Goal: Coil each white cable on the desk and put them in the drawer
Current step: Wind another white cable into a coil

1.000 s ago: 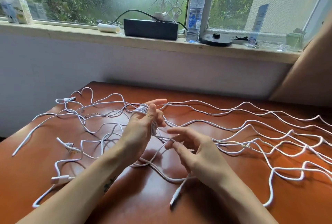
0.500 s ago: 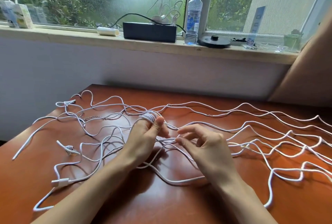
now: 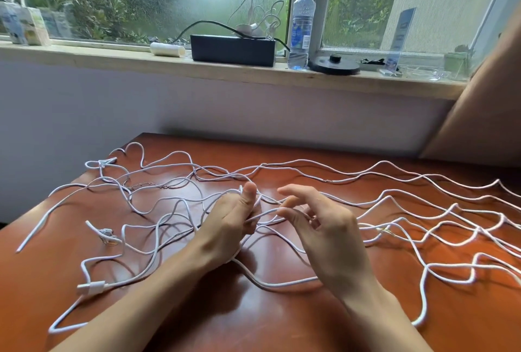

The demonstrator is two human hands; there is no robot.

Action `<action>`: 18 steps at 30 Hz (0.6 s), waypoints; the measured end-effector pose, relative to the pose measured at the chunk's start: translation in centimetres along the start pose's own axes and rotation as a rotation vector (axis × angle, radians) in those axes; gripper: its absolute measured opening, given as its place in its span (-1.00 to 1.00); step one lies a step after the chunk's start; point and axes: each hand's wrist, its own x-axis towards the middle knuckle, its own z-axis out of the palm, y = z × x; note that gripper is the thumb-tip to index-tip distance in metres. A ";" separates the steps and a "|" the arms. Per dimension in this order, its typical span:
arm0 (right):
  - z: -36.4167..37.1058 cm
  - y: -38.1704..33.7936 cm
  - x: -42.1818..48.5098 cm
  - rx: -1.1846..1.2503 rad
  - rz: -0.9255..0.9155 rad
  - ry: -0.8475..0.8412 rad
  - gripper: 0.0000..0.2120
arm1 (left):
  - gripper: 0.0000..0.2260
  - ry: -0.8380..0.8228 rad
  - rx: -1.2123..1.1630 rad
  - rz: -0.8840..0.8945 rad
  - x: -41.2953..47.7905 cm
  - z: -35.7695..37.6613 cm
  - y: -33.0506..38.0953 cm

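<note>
Near the middle of the desk [image 3: 267, 326], my left hand [image 3: 228, 222] grasps the white cable [image 3: 282, 285] I am coiling. The turns go round my fingers so that they come out one size, and my thumb stands up against them to stop them slipping. My right hand [image 3: 327, 227] hovers just beside it, fingers loosely curved, placed to feed the next stretch across. A strand runs past those fingertips, but I cannot tell whether they pinch it or merely brush it. Slack from the cable loops on the desk under my wrists. The other cables [image 3: 451, 265] sprawl from the left edge to the right edge, crossing one another, none coiled yet. The coil itself is almost wholly hidden behind my left hand. Several cables run out of view past the right edge, so their ends are cut off. A plug [image 3: 91, 287] lies near the front left corner. No drawer is in sight.
</note>
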 end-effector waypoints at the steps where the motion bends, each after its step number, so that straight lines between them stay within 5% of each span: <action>1: 0.0 0.0 0.0 0.002 0.008 -0.001 -0.71 | -0.30 -0.025 -0.059 -0.033 -0.1 0.0 0.2; 4: -0.1 -0.1 -0.1 -0.007 0.028 0.008 -0.70 | -0.15 -0.119 -0.136 -0.071 -0.3 -0.1 -0.2; 18: 0.1 -1.5 -0.1 0.425 0.291 -0.286 -0.76 | -0.33 -0.442 -0.320 -0.375 -0.6 -0.7 0.4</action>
